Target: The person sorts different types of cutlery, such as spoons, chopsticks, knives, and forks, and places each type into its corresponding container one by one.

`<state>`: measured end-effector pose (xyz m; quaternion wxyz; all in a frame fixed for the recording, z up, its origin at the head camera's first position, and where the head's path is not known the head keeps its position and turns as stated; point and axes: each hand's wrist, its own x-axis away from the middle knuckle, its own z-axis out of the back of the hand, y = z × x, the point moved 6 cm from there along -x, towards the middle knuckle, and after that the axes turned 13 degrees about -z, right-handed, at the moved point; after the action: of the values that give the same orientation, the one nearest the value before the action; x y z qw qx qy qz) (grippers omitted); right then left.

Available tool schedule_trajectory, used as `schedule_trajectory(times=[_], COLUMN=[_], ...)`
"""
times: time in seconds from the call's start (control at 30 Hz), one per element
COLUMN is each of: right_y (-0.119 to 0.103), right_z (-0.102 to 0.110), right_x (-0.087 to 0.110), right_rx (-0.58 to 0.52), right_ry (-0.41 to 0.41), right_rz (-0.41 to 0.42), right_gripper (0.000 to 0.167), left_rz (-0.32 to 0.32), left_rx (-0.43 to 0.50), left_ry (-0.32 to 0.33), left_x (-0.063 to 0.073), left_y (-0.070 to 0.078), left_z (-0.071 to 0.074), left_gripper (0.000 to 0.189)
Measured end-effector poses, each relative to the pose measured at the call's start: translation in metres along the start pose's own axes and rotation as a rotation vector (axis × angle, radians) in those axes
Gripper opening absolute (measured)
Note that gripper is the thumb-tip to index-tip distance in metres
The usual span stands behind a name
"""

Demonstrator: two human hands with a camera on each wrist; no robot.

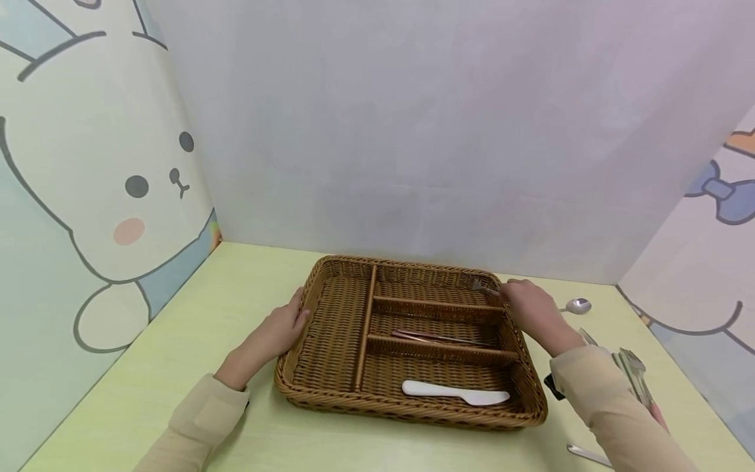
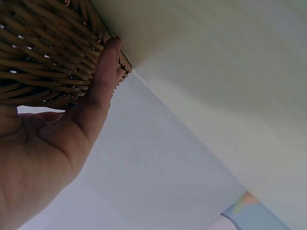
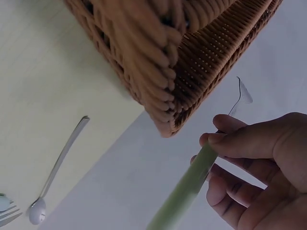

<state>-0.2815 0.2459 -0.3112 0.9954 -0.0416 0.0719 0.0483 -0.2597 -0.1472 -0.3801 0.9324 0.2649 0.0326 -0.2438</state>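
My left hand (image 1: 277, 332) rests against the left side of a brown wicker cutlery tray (image 1: 531, 367), its thumb at the rim. In the left wrist view a straight finger (image 2: 103, 72) lies along the woven outer wall. At the tray's back right corner, my right hand (image 1: 531, 308) pinches a green-handled fork (image 3: 184, 191) between thumb and fingers. Its metal head overlaps the back compartment in the head view. A white knife (image 1: 454, 392) lies in the front right compartment, and thin chopstick-like sticks (image 1: 413, 335) lie in the middle one.
Right of the tray a spoon (image 1: 578, 305) lies on the pale table (image 1: 265, 275). Forks (image 1: 634, 360) and green handles lie partly hidden by my right sleeve. Another metal utensil (image 1: 586, 454) is near the front. Printed walls stand behind and on both sides.
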Motion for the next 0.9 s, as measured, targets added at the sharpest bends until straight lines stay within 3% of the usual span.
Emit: schedule_trajectory(times=[0.23,0.5,0.73,0.9], right_y=[-0.021,-0.041,-0.061,-0.072], right_z=[-0.005,-0.012,-0.019,-0.029], right_x=[-0.013,-0.022,-0.026,-0.03], right_rx=[0.043,0.072,0.091,0.066], right_ry=[0.021,-0.058,-0.062,-0.107], right_rz=[0.05,0.082,0.12,0.128], right_gripper=[0.031,0.027,0.026,0.043], left_rz=[-0.007,-0.006,-0.006,0.0], left_rx=[-0.01,-0.014,-0.017,-0.017], left_ry=[0.013,0.019,0.018,0.015], left_x=[0.0,-0.001,-0.001,0.0], left_y=[0.001,0.001,0.0,0.0], left_z=[0.0,0.0,-0.002,-0.001], left_gripper=[0.056,0.056,0.056,0.056])
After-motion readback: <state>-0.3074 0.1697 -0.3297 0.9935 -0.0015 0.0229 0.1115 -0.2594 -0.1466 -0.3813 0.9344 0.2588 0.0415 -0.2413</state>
